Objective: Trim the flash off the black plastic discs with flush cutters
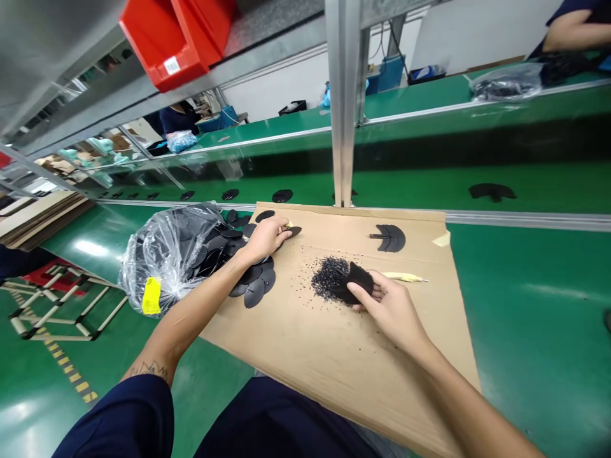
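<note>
hands [394, 306] half-curled on black pieces [360, 278]

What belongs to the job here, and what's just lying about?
Likely in use:
black leaf-shaped piece, left hand
flat black piece, right hand
small black granules
tan cardboard sheet
clear plastic bag

Apparently idle:
red plastic bin
bluish plastic-wrapped bundle

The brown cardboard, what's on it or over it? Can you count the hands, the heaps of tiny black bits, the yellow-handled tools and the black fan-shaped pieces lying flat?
Hands: 2 (left hand, right hand)
Heap of tiny black bits: 1
Yellow-handled tool: 1
Black fan-shaped piece lying flat: 1
Total: 5
</note>
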`<state>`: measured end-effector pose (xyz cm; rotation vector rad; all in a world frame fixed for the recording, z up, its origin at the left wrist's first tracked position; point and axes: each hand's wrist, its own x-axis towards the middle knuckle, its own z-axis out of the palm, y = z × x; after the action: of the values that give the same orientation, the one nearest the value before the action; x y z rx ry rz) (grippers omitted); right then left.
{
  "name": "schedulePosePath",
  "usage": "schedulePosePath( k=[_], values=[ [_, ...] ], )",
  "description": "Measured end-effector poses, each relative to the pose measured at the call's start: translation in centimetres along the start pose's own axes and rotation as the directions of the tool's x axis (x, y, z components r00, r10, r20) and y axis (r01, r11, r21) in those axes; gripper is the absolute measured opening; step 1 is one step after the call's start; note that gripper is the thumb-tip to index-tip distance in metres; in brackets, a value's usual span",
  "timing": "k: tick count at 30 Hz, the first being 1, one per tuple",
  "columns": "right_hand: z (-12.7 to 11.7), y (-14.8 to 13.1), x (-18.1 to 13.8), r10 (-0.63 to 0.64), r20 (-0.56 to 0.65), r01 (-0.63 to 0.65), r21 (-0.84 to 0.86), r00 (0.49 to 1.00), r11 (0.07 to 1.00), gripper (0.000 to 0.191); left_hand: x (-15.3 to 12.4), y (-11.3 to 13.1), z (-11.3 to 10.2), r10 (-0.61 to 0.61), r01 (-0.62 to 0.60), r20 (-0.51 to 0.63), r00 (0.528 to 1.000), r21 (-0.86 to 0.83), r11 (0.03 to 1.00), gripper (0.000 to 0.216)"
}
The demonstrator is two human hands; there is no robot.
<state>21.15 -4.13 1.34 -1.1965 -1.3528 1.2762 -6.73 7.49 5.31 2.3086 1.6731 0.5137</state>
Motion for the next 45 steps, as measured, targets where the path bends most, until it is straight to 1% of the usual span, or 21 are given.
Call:
schedulePosePath(
  k=[1, 2, 3, 4, 5, 6, 7, 8, 10, 12, 17, 21, 23, 25, 29, 32, 35, 38, 42, 45],
  values=[
    [0.1, -0.1, -0.1, 0.02, -0.002, -0.02, 0.039, 1.0, 0.999, 0.042, -0.6, 0.8, 0.4, 0.032, -0.031, 0.013, 0.999, -0.063, 0.998, 0.009],
    [0.2, -0.2, -0.1, 0.036, -0.004, -0.036, 0.07, 0.999, 0.997, 0.043, -1.3, 1.8, 0.9, 0.069, -0.064, 0.029, 0.997, -0.164, 0.984, 0.014],
    [0.2, -0.2, -0.2, 0.05, -0.003, -0.05, 0.095, 0.999, 0.994, 0.043, -2.1, 2.8, 1.5, 0.105, -0.087, 0.047, 0.993, -0.289, 0.953, 0.02],
    [0.3, -0.3, -0.2, 0.064, 0.004, -0.064, 0.118, 0.998, 0.991, 0.044, -3.0, 3.9, 2.1, 0.136, -0.092, 0.066, 0.989, -0.449, 0.889, 0.025],
    [0.4, -0.3, -0.2, 0.077, 0.019, -0.079, 0.141, 0.997, 0.987, 0.045, -3.9, 5.0, 2.8, 0.15, -0.068, 0.089, 0.985, -0.594, 0.801, 0.029],
    [0.4, -0.4, -0.2, 0.092, 0.038, -0.097, 0.165, 0.995, 0.982, 0.046, -4.7, 5.9, 3.5, 0.146, -0.021, 0.12, 0.982, -0.698, 0.716, 0.032],
    [0.5, -0.4, -0.2, 0.106, 0.055, -0.115, 0.19, 0.993, 0.975, 0.047, -5.4, 6.8, 4.1, 0.128, 0.029, 0.146, 0.981, -0.762, 0.646, 0.034],
    [0.5, -0.4, -0.3, 0.118, 0.067, -0.13, 0.215, 0.991, 0.968, 0.048, -5.9, 7.5, 4.6, 0.1, 0.072, 0.167, 0.981, -0.788, 0.611, 0.034],
    [0.6, -0.3, -0.3, 0.127, 0.067, -0.14, 0.248, 0.99, 0.959, 0.048, -6.6, 8.3, 5.5, 0.035, 0.102, 0.153, 0.988, -0.799, 0.593, 0.033],
    [0.6, -0.3, -0.4, 0.126, 0.058, -0.136, 0.255, 0.99, 0.957, 0.046, -7.0, 8.6, 6.1, -0.002, 0.089, 0.111, 0.994, -0.793, 0.602, 0.031],
    [0.6, -0.2, -0.5, 0.113, 0.018, -0.115, 0.178, 0.993, 0.977, 0.037, -7.8, 8.5, 7.2, -0.005, 0.06, 0.07, 0.998, -0.808, 0.587, 0.031],
    [0.9, -0.2, -0.7, 0.097, -0.009, -0.096, 0.103, 0.995, 0.99, 0.033, -8.2, 8.4, 7.8, -0.038, 0.023, -0.001, 0.999, -0.778, 0.628, 0.039],
    [1.1, -0.1, -0.8, 0.1, -0.017, -0.098, 0.078, 0.995, 0.992, 0.032, -8.4, 8.4, 8.0, -0.058, 0.018, -0.023, 0.998, -0.779, 0.627, 0.04],
    [1.2, -0.1, -0.9, 0.104, -0.033, -0.103, 0.052, 0.994, 0.993, 0.031, -8.5, 8.5, 8.1, -0.08, 0.042, -0.006, 0.997, -0.81, 0.585, 0.039],
    [1.5, -0.2, -1.1, 0.114, -0.055, -0.114, 0.018, 0.992, 0.993, 0.033, -8.6, 9.0, 8.4, -0.118, 0.08, 0.03, 0.993, -0.891, 0.448, 0.034],
    [1.7, -0.2, -1.1, 0.124, -0.063, -0.124, 0.003, 0.99, 0.992, 0.036, -8.5, 9.2, 8.3, -0.128, 0.07, 0.019, 0.992, -0.913, 0.401, 0.031],
    [1.8, -0.1, -1.1, 0.143, -0.063, -0.143, 0.005, 0.988, 0.99, 0.04, -8.4, 9.2, 8.1, -0.125, 0.049, -0.004, 0.992, -0.909, 0.414, 0.027],
    [1.7, 0.0, -1.1, 0.145, -0.062, -0.145, -0.001, 0.988, 0.989, 0.042, -8.5, 9.0, 8.0, -0.098, 0.025, -0.021, 0.995, -0.895, 0.445, 0.022],
    [1.6, -0.1, -1.1, 0.124, -0.058, -0.125, -0.02, 0.991, 0.992, 0.042, -8.8, 8.7, 8.1, -0.094, 0.04, -0.008, 0.996, -0.869, 0.494, 0.021],
    [1.7, -0.3, -1.1, 0.114, -0.046, -0.115, -0.018, 0.992, 0.993, 0.042, -8.9, 8.7, 8.2, -0.088, 0.041, -0.005, 0.996, -0.863, 0.504, 0.021]
  ],
)
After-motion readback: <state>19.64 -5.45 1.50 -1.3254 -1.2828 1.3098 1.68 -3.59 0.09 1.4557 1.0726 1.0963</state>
